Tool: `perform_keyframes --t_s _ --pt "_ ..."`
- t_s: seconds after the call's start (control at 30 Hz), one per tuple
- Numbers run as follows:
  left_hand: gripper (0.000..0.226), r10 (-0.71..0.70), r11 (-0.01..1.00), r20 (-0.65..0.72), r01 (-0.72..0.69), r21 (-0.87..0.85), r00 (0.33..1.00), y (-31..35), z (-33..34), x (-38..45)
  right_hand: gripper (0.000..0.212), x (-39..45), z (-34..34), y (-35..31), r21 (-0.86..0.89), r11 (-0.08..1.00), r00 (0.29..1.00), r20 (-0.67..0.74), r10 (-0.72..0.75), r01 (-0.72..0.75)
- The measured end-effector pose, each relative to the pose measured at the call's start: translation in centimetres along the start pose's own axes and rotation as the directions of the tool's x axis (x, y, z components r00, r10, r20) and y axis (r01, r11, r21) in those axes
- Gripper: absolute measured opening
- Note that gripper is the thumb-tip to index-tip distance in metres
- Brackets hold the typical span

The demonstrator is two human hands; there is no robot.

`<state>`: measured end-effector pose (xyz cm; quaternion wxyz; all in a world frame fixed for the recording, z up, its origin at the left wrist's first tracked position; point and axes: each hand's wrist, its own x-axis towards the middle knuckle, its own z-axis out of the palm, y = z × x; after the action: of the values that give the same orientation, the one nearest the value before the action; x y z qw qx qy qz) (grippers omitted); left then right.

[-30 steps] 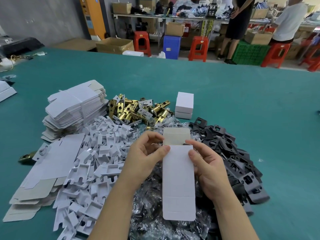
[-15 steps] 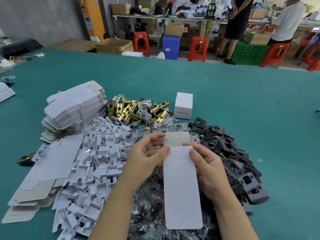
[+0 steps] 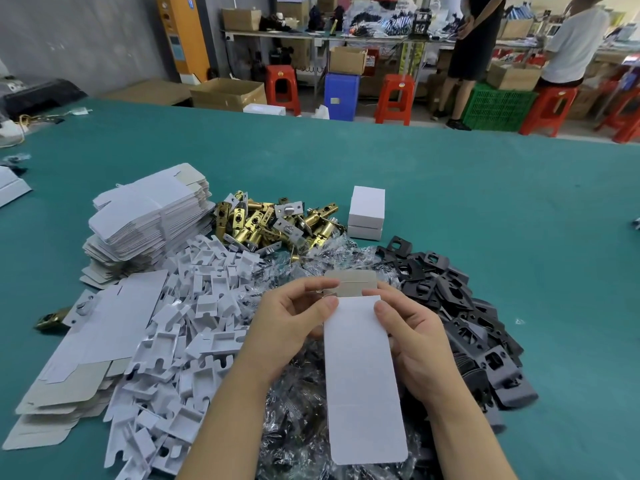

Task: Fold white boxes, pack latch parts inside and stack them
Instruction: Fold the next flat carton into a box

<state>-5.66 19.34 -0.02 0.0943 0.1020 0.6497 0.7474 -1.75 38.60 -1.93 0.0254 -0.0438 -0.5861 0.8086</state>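
I hold a flat white box blank (image 3: pixel 363 375) upright over the parts heap, its grey inner flap at the top. My left hand (image 3: pixel 287 323) pinches its upper left edge with thumb on the white face. My right hand (image 3: pixel 412 337) grips the upper right edge. Brass latch parts (image 3: pixel 273 221) lie in a pile beyond. Two folded white boxes (image 3: pixel 366 211) are stacked to their right. Clear plastic bags (image 3: pixel 298 410) lie under my hands.
A tall stack of flat box blanks (image 3: pixel 149 216) stands at the left, with more blanks (image 3: pixel 86 348) spread in front. White plastic inserts (image 3: pixel 194 323) and black strike plates (image 3: pixel 464 317) flank my hands. The teal table (image 3: pixel 485 202) stretches far; two people stand beyond.
The blank has dropped slightly lower in my hands, with its bottom edge nearer to me. My fingers have shifted a little along its top edge.
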Motion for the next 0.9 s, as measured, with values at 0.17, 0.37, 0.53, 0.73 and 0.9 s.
perform_keyframes --t_s 0.17,0.37,0.53,0.73,0.9 --pt "0.050 0.070 0.998 -0.041 -0.070 0.008 0.997 -0.18 0.24 0.18 0.046 -0.06 0.18 -0.11 0.055 0.997 0.998 0.007 -0.060 0.059" --pt "0.025 0.061 0.992 -0.027 -0.058 0.115 0.998 -0.40 0.05 0.31 0.031 -0.39 0.18 -0.21 -0.004 1.000 1.000 0.014 -0.025 0.025" --pt "0.025 0.023 0.991 -0.046 -0.017 0.129 0.999 -0.12 0.29 0.12 0.020 -0.54 0.47 -0.38 -0.045 0.999 1.000 0.001 -0.022 0.022" --pt "0.040 -0.039 0.996 -0.076 0.044 0.076 0.996 -0.34 0.44 0.38 0.021 -0.57 0.79 -0.11 -0.172 0.983 0.998 0.020 -0.065 0.067" --pt "0.023 -0.138 0.982 0.018 0.135 0.130 0.990 -0.07 0.17 0.17 0.027 -0.48 0.77 -0.10 -0.211 0.969 0.992 0.021 -0.124 0.126"
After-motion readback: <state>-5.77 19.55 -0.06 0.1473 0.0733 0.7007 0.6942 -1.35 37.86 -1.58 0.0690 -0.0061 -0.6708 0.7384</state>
